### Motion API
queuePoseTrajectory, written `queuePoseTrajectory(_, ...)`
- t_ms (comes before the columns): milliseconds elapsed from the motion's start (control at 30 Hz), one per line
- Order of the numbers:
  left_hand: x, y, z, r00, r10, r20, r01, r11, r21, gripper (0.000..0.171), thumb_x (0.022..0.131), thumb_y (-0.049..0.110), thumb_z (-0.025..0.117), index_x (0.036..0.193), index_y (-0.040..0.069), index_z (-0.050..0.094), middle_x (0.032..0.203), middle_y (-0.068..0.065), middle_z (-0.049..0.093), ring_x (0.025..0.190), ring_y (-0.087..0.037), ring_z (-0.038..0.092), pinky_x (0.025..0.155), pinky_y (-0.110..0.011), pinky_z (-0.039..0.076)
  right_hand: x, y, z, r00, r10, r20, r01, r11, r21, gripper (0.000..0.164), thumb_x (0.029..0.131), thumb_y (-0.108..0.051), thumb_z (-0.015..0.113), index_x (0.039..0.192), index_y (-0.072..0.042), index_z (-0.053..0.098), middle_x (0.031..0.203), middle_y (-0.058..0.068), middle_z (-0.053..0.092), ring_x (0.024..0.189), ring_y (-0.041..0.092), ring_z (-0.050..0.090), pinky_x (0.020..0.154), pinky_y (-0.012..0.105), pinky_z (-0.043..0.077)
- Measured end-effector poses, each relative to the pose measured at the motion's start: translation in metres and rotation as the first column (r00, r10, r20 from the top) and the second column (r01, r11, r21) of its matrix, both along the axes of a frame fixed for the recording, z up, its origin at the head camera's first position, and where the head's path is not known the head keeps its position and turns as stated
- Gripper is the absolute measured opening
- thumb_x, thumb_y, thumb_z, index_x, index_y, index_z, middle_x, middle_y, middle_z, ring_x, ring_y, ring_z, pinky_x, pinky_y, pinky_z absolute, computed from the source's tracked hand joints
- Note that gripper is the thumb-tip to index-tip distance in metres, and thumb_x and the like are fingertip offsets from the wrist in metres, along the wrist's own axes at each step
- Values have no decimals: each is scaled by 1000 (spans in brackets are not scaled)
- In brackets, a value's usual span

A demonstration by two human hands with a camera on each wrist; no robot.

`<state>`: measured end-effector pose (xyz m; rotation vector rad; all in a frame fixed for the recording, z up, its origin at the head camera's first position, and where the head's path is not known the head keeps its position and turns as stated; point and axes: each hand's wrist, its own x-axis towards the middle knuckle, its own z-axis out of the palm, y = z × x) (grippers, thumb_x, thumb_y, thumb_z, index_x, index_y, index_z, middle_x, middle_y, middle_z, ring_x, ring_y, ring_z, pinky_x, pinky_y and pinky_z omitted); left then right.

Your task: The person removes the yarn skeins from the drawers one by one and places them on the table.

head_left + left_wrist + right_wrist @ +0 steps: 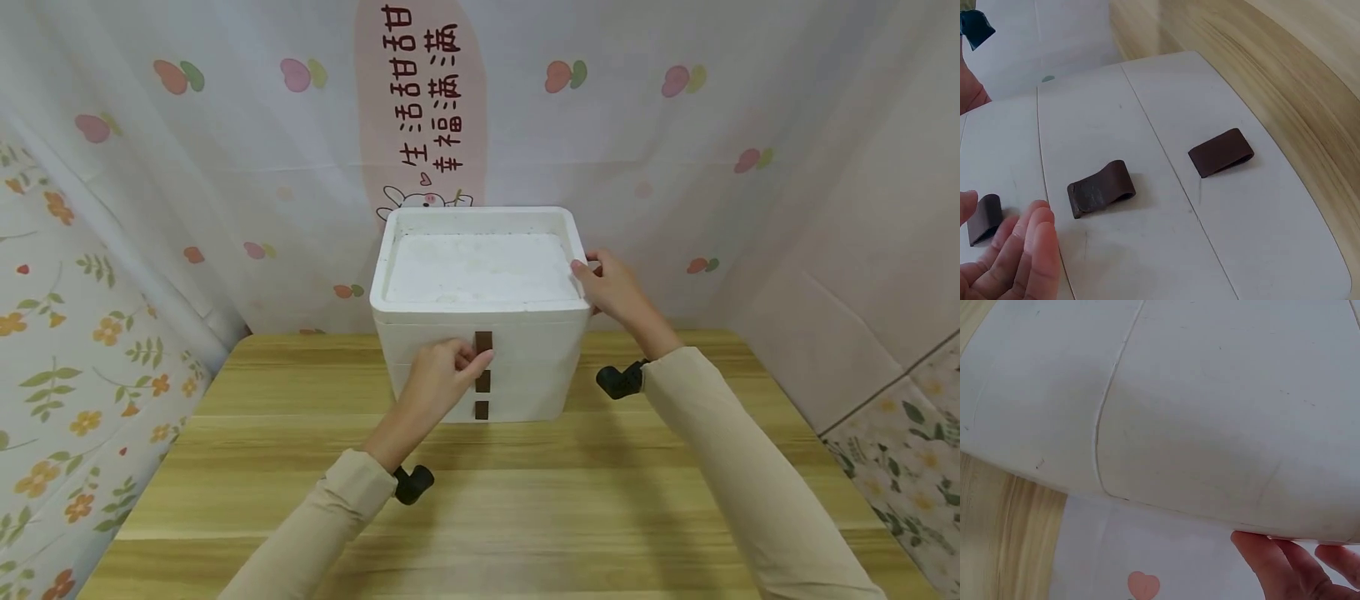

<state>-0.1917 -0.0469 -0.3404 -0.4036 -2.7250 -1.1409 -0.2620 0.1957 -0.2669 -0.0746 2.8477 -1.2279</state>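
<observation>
A white three-drawer storage box stands on the table, with a recessed top. Three brown pull tabs run down its front: the top tab, the middle tab and the bottom tab. At the top tab is my left hand, its thumb and extended fingers on either side of the tab with a gap showing in the left wrist view. My right hand holds the box's right rim, thumb over the top edge. Its fingers touch the box's far side edge in the right wrist view.
The wood-grain table extends in front of the box and to both sides. Behind the box hangs a white printed curtain; flowered cloth hangs at the left. A black wrist mount sits on the left wrist.
</observation>
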Motion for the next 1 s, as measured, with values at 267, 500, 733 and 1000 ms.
queuePoseTrajectory(267, 1, 5, -2, 999, -40, 10, 39, 994, 98, 34, 91, 35, 59, 74, 6, 58, 64, -5, 67, 56, -14, 64, 50, -20, 47, -1, 4, -1, 1000, -11, 1, 11, 1000, -23, 58, 99, -40, 37, 141, -1, 28, 117, 23, 49, 93, 30, 55, 68, 30, 54)
queuePoseTrajectory(500, 1, 7, -4, 998, -53, 22, 48, 985, 166, 36, 93, 36, 55, 73, 7, 59, 66, -5, 68, 53, -8, 62, 55, -22, 51, -2, 3, -1, 1000, -14, 3, 14, 1000, -26, 57, 99, -40, 37, 140, -2, 29, 119, 24, 49, 95, 32, 54, 72, 34, 55)
queuePoseTrajectory(733, 0, 6, -8, 995, -85, 42, 71, 964, 257, 31, 95, 30, 54, 80, 4, 65, 68, -7, 69, 57, -20, 66, 51, -22, 51, 0, 4, -2, 1000, -2, 7, 2, 1000, -27, 56, 99, -40, 36, 141, -3, 28, 119, 23, 49, 94, 31, 55, 72, 33, 55)
queuePoseTrajectory(1000, 3, 3, -12, 991, -113, 76, 81, 937, 339, 28, 95, 24, 53, 81, 2, 61, 68, -9, 69, 61, -29, 67, 54, -26, 54, 1, 4, -1, 1000, 7, 16, -6, 999, -45, 57, 99, -40, 37, 141, -3, 29, 120, 24, 49, 96, 32, 54, 71, 31, 54)
